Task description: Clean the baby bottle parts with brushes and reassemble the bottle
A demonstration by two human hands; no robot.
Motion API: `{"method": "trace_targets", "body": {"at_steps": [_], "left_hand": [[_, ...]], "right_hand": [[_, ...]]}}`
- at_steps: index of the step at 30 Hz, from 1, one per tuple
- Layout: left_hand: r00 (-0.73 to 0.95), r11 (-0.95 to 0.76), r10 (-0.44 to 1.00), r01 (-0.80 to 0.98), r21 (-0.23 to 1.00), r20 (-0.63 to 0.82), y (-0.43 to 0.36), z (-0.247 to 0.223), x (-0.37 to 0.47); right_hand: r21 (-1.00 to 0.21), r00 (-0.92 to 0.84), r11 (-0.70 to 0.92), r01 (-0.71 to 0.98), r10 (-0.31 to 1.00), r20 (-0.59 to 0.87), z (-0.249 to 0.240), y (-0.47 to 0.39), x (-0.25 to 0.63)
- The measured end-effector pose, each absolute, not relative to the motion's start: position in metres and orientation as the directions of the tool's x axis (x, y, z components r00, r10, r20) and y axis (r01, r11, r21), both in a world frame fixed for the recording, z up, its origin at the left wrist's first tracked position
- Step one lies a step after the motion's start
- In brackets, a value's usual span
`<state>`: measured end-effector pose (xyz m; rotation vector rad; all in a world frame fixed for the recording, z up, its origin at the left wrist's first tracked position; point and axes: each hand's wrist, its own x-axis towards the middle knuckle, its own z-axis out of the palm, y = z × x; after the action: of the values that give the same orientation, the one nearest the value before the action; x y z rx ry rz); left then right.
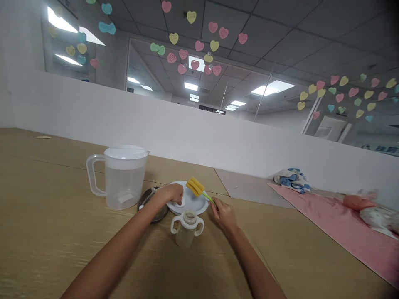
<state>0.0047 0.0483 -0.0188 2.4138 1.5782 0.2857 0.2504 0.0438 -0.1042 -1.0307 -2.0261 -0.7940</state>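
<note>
My right hand (pixel 225 214) is closed round the green handle of a sponge bottle brush (pixel 195 187); its yellow head tilts up to the left, above a white plate (pixel 199 205). Over the plate's left side, my left hand (pixel 171 192) has its fingers curled down on a small white part (pixel 180 203), whose exact kind is mostly hidden. In front of the plate stands an uncapped baby bottle (pixel 187 229), upright, with two white handles. Partly behind my left forearm lies a dark round dish (pixel 162 214) with small white pieces in it.
A clear plastic pitcher (pixel 125 182) with a white lid stands left of the dish. To the right are a pink mat (pixel 324 220), a blue-and-white cloth (pixel 292 180) and plastic-wrapped items (pixel 361 202). A low white wall (pixel 199 137) runs along the table's back.
</note>
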Motion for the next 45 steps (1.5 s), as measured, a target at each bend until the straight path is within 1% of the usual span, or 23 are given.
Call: {"method": "trace_targets", "body": {"at_steps": [3, 7, 15, 28, 34, 36, 40, 45], "left_hand": [[0.389, -0.382, 0.921, 0.887, 0.258, 0.026, 0.048, -0.003, -0.004], [0.367, -0.372, 0.928, 0.898, 0.236, 0.064, 0.043, 0.011, -0.015], [0.333, -0.337, 0.941, 0.907, 0.254, 0.059, 0.032, 0.026, -0.025], [0.349, -0.347, 0.936, 0.900, 0.264, 0.042, 0.029, 0.033, -0.027], [0.355, -0.349, 0.935, 0.901, 0.257, 0.027, 0.030, 0.034, -0.029], [0.356, -0.355, 0.933, 0.897, 0.263, 0.046, 0.029, 0.034, -0.029], [0.370, -0.393, 0.919, 0.881, 0.265, 0.133, 0.024, 0.034, -0.022], [0.420, -0.457, 0.886, 0.863, 0.215, 0.197, 0.014, 0.035, -0.007]], "right_hand": [[0.195, -0.420, 0.487, 0.852, 0.409, 0.810, -0.106, 0.045, 0.251], [0.186, -0.416, 0.489, 0.852, 0.418, 0.807, -0.107, 0.045, 0.250], [0.184, -0.428, 0.501, 0.846, 0.430, 0.795, -0.110, 0.046, 0.250], [0.176, -0.424, 0.501, 0.847, 0.439, 0.792, -0.108, 0.047, 0.251], [0.198, -0.443, 0.506, 0.839, 0.425, 0.789, -0.106, 0.042, 0.249], [0.213, -0.458, 0.507, 0.835, 0.427, 0.780, -0.105, 0.039, 0.248], [0.224, -0.471, 0.507, 0.832, 0.433, 0.768, -0.104, 0.036, 0.245], [0.221, -0.456, 0.513, 0.830, 0.395, 0.797, -0.101, 0.032, 0.241]]}}
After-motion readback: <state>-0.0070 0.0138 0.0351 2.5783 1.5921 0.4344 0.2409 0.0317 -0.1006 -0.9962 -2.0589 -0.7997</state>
